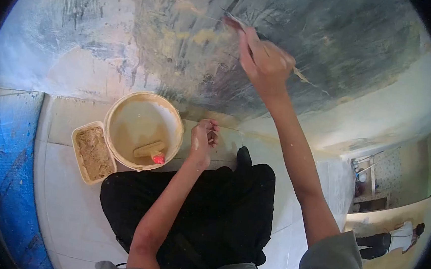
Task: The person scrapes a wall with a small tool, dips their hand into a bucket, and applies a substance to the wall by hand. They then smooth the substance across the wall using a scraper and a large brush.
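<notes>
Gripping a thin tool [237, 20], the right hand [267, 63] is at the wall [183, 36].

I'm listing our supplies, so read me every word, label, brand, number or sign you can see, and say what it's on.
No readable text shows anywhere.
Round bucket: no lettering visible.
Rectangular tub: no lettering visible.
Red-ended tool in the bucket: any marking would be too small to read.
Blue surface at the left: dark marks, too blurred to make out as letters.
</notes>
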The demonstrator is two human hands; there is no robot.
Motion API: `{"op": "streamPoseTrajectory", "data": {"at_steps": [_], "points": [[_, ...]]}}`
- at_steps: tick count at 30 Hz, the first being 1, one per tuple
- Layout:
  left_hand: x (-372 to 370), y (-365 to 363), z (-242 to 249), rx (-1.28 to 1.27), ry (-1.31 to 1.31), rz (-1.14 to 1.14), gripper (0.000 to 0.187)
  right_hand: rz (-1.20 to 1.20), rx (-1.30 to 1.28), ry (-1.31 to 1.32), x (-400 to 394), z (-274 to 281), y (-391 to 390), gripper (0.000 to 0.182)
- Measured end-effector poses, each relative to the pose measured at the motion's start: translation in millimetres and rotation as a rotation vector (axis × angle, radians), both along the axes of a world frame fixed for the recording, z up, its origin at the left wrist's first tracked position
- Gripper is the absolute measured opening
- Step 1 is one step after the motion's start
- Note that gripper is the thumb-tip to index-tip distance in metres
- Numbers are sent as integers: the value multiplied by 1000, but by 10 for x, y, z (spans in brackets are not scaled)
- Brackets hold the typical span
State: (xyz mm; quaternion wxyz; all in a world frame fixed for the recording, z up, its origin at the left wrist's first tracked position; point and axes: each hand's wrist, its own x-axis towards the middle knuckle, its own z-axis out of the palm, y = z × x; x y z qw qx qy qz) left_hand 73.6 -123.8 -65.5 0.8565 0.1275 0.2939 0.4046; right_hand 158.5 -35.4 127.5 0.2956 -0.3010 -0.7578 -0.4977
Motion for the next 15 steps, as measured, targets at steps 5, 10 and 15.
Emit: {"op": "streamPoseTrajectory", "data": {"at_steps": [5, 10, 15], "points": [[-5, 12, -76, -80, 8, -28, 19, -85, -16, -30, 155, -77, -182, 20], [21, 72, -118, -60, 4, 21, 19, -57, -17, -24, 106, -45, -95, 21], [50, 44, -240, -39, -20, 35, 20, -50, -71, -9, 62, 3, -94, 21]]}}
